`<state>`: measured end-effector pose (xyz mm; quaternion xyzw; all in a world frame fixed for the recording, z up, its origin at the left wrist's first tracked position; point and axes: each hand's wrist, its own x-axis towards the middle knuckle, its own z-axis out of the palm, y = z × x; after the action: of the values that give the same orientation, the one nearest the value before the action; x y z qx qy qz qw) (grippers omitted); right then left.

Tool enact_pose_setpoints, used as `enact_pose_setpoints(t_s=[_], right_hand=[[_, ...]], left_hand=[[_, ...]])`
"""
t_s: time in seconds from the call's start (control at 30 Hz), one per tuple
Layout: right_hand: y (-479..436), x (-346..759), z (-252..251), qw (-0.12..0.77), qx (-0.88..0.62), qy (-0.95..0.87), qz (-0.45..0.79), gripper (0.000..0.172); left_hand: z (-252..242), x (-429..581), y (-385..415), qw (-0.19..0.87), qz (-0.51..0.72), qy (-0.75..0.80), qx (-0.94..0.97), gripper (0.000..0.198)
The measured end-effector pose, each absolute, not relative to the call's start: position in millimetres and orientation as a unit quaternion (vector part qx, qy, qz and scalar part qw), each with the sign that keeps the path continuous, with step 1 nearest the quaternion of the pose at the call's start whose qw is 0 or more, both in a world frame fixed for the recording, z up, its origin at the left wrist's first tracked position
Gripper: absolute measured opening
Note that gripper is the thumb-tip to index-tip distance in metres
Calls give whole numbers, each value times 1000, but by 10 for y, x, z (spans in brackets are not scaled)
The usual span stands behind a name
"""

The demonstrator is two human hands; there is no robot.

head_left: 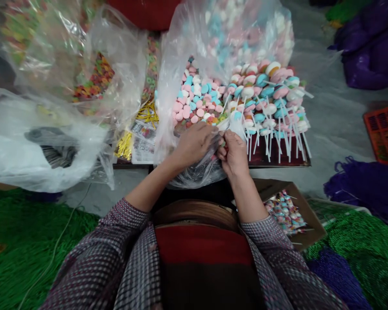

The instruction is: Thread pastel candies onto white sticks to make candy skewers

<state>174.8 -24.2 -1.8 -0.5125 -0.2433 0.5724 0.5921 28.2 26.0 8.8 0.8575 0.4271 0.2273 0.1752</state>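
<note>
My left hand [194,144] and my right hand [234,155] meet at the front edge of a clear plastic bag [177,64] full of loose pink, blue and white round candies [197,101]. Both hands have their fingers curled and pinched together around a small candy piece and clear wrapping; what exactly they grip is partly hidden. Just right of my hands lies a heap of candy lollipops on white sticks [271,103], stacked on a dark tray [278,159].
Clear bags of colourful ring candies [93,82] stand at left, with gold twist ties [124,146] beside them. A cardboard box [305,211] of wrapped lollipops sits by my right elbow. Green [26,241] and purple fringe [365,189] covers the floor; an orange crate [384,131] stands at right.
</note>
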Motion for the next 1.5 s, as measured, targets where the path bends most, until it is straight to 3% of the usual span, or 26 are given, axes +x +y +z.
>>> enact_pose_setpoints(t_s=[0.23,0.37,0.53,1.13,1.37,1.5], right_hand=[[-255,1690,8,579,-541,-269,548,41],[-269,1674,-18,577,-542,-284,541,41],[-272,1698,-37,577,-537,-285,545,42],[-292,1713,-46,561,-547,-294,548,40],[-296,1711,-61,563,-541,-286,555,44],[-292,1699,-38,572,-534,-277,557,44]], left_hand=[[269,137,716,111,115,482,862,23],[346,-68,633,110,68,504,854,32],[292,-222,472,92,28,504,859,30],[240,351,542,123,65,452,881,28],[307,49,236,135,80,412,897,35],[321,-128,459,104,103,484,863,35]])
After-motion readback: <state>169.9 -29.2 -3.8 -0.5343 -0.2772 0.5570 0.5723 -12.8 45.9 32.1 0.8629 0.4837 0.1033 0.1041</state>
